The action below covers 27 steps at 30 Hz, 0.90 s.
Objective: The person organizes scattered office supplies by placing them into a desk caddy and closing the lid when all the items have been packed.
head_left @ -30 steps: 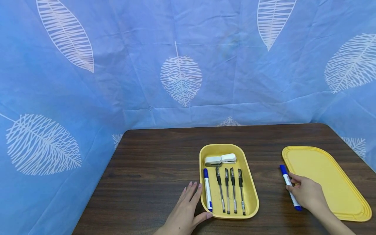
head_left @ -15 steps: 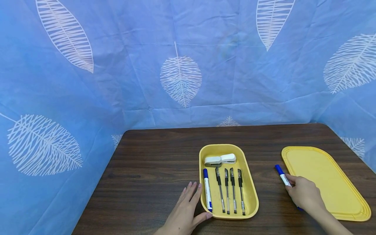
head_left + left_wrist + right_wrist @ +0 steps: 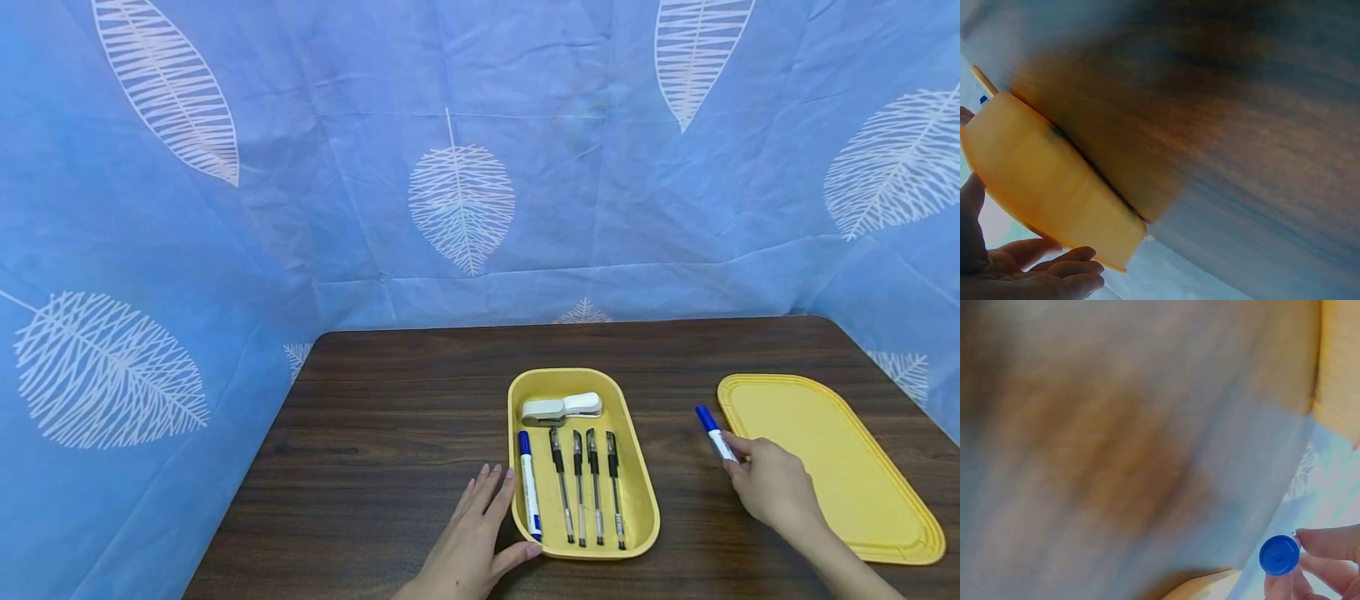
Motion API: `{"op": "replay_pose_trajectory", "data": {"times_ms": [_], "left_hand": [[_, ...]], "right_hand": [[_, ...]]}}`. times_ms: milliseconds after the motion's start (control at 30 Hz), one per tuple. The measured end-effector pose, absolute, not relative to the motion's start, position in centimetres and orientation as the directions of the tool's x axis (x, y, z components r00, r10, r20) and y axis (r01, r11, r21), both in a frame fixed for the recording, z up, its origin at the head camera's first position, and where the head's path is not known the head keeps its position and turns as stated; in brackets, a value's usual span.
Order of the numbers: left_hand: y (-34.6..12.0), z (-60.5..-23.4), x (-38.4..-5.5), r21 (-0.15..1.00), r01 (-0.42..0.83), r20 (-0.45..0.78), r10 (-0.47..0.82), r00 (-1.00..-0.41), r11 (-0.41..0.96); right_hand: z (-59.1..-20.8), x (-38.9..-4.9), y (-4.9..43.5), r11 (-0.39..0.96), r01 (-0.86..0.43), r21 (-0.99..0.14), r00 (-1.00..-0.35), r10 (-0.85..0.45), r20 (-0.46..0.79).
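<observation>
A yellow tray (image 3: 566, 381) holds a white stapler (image 3: 562, 407), a blue-capped whiteboard marker (image 3: 529, 483) and several black pens (image 3: 596, 483) lying side by side. My left hand (image 3: 467, 533) rests at its left side, fingers extended and thumb by the near rim. The left wrist view has these fingers along the tray's wall (image 3: 1060, 181). Right of the tray, my right hand (image 3: 776, 485) pinches a second blue-and-white marker (image 3: 717, 435) between thumb and fingers, cap pointing away. In the right wrist view the marker's round blue end (image 3: 1279, 555) faces the camera; the hand covers its near half.
A yellow lid (image 3: 832, 467) lies flat on the right of the dark wooden table (image 3: 375, 417), partly behind my right hand and forearm. Blue cloth (image 3: 337, 208) with white leaf prints hangs behind the table and at both sides.
My right hand has moved the marker a little left and away from me, and its near end is now hidden by the hand. The left hand and tray stay in place.
</observation>
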<state>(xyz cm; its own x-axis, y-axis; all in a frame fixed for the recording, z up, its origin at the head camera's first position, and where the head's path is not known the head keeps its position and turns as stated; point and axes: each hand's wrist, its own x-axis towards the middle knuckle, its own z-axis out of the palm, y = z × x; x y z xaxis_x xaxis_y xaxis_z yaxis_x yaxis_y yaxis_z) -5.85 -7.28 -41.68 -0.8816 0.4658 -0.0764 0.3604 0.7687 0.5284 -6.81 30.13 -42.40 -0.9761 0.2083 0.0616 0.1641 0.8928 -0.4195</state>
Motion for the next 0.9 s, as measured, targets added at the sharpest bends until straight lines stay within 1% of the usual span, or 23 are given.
{"op": "replay_pose_trajectory", "data": {"times_ms": [300,633,900], "left_hand": [[-7.3,-41.6,-5.9,0.534,0.362,-0.083,0.473,-0.877,0.764],[-7.3,-41.7,-5.9,0.521,0.384,-0.058,0.480,-0.875,0.762],[-7.4,-41.7,-5.9,0.531,0.377,-0.058,0.476,-0.877,0.759]], "right_hand": [[-40.7,-7.1,28.5,0.887,0.059,-0.458,-0.962,0.173,0.210],[-38.0,-7.5,25.7,0.856,0.014,-0.517,-0.951,0.171,0.257],[-36.9,-7.7,23.7,0.834,-0.036,-0.550,-0.939,0.160,0.305]]}}
